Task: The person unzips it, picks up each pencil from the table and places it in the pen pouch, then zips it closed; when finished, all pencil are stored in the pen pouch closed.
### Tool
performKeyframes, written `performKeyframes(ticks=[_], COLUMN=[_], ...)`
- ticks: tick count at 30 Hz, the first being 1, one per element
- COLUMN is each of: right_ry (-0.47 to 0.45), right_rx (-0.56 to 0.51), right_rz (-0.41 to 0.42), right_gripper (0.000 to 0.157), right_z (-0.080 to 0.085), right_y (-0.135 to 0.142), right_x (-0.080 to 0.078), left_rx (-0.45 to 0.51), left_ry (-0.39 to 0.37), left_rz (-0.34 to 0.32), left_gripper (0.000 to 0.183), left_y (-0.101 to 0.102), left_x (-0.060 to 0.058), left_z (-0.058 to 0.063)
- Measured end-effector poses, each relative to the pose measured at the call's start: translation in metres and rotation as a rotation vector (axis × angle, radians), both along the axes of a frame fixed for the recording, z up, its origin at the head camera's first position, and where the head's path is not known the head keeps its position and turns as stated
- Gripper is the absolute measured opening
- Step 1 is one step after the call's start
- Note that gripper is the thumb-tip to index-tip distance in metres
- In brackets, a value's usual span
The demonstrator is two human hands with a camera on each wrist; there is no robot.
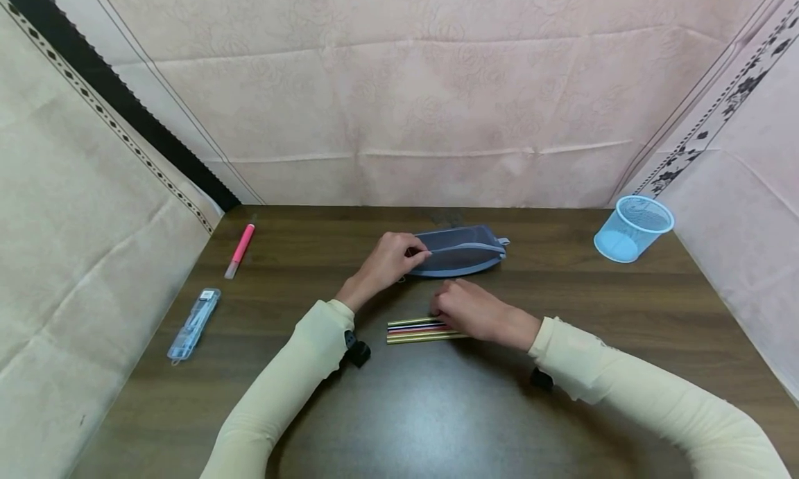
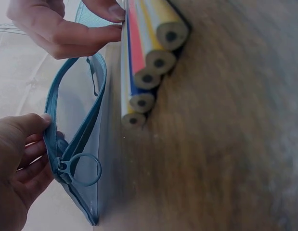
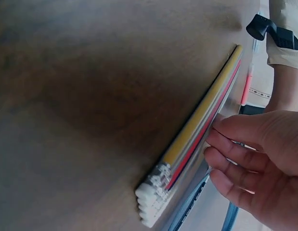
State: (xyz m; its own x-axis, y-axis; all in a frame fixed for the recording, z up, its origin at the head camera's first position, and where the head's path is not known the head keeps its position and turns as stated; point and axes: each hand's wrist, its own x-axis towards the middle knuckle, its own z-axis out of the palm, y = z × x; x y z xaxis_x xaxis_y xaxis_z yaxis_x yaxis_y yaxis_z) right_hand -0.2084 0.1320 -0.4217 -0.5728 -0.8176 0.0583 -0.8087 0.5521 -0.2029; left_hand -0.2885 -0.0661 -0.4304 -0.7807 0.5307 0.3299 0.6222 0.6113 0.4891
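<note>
In the head view my left hand (image 1: 394,258) pinches the edge of a blue mesh pencil case (image 1: 468,247) between thumb and fingers. Its zipper (image 2: 76,139) gapes, and a ring pull (image 2: 98,169) dangles from it in the left wrist view. In front of the case lies a row of several unsharpened pencils (image 1: 415,331) with white erasers (image 3: 151,204) at one end. My right hand (image 1: 471,309) reaches over them, its thumb and index fingertip drawn together on the outermost pencil, on the side towards the case.
A pink-capped pen (image 1: 242,247) lies at the table's left side, and nearer me is a clear blue case (image 1: 195,325). Far right, a light blue mesh cup (image 1: 632,233) stands on the wooden table (image 1: 431,423). Cloth (image 1: 406,105) hangs around the table's back and sides.
</note>
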Motion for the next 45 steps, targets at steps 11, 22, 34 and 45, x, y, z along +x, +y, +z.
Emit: performKeyframes(ticks=[11, 22, 34, 45], right_ry=[0.127, 0.033, -0.315, -1.132], right_rx=[0.132, -0.050, -0.561, -1.273], right_rz=[0.058, 0.110, -0.114, -0.531], right_gripper=[0.005, 0.005, 0.009, 0.032], right_z=[0.004, 0.013, 0.029, 0.021], right_y=[0.000, 0.016, 0.032, 0.027], right_x=[-0.005, -0.012, -0.018, -0.015], left_rx=[0.005, 0.004, 0.012, -0.019], left_ry=[0.008, -0.009, 0.002, -0.015], left_rz=[-0.004, -0.008, -0.022, 0.001], left_gripper=[0.015, 0.016, 0.013, 0.012], left_y=[0.000, -0.001, -0.001, 0.001], left_x=[-0.003, -0.003, -0.002, 0.000], left_z=[0.002, 0.002, -0.001, -0.004])
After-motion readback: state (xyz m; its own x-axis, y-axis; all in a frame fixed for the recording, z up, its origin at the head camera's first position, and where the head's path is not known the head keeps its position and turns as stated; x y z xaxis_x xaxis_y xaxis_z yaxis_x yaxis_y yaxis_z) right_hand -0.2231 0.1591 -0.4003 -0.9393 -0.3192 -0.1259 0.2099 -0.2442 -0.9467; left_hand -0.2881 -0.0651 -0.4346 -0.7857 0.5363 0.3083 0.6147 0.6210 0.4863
